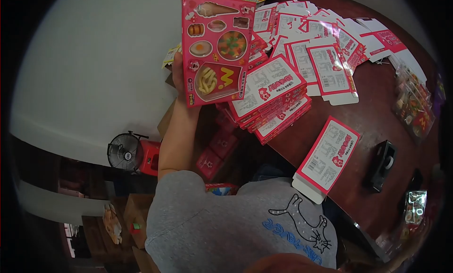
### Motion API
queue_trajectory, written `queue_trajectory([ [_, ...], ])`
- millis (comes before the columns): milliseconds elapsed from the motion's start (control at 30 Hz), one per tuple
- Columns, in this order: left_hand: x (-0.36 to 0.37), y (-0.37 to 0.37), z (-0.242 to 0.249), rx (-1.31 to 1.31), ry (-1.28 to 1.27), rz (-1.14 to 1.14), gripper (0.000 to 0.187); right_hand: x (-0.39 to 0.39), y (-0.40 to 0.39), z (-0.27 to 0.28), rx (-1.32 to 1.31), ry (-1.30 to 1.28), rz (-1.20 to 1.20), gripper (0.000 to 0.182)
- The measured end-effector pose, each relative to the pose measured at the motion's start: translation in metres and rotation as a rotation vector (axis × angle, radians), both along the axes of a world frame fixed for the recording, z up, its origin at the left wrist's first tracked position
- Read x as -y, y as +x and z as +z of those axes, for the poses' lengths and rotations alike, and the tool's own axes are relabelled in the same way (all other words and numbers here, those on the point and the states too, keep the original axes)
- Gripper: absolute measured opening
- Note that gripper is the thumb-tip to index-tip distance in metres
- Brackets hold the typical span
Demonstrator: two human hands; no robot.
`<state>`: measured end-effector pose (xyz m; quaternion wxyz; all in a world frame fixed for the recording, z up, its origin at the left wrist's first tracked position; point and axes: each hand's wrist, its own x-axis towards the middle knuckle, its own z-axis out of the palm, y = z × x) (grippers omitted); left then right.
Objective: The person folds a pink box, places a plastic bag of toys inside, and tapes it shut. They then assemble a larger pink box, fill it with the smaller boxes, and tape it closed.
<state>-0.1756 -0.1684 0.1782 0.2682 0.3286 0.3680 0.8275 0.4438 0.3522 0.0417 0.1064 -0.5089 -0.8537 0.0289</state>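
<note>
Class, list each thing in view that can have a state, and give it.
Left hand: gripping the windowed box
Windowed box: held up
Box stack: piled in layers
Carton heap: loose, overlapping
Box at table edge: end flap open
Fan: blade motion unclear

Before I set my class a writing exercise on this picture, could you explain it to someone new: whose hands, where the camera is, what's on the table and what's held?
There is no machine here: a person works with bare hands. The single picture comes from a camera on their head, looking down past their grey shirt.

The left hand holds up a pink box; its windows show fries, an egg and a cone. The dim right edge hides what the right hand does.

On the dark red table are a stack of boxes, a spread of cartons, one separate box, clear packets and a black object.
</note>
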Motion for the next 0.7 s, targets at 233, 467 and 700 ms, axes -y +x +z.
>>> queue_trajectory([
  [233,-0.045,0.052,0.028,-1.692,-1.044,0.704,0.087,0.112,-0.089,0.045,-0.407,0.312,0.404,0.021],
  [467,-0.075,0.105,-0.005,-2.142,-0.855,0.606,0.07,0.236,-0.16,0.005,-0.628,-0.378,0.334,0.029],
  [700,-0.133,0.179,-0.11,-2.436,-0.46,-0.24,0.072,0.2,-0.156,-0.045,-0.97,-0.28,0.103,0.052],
])
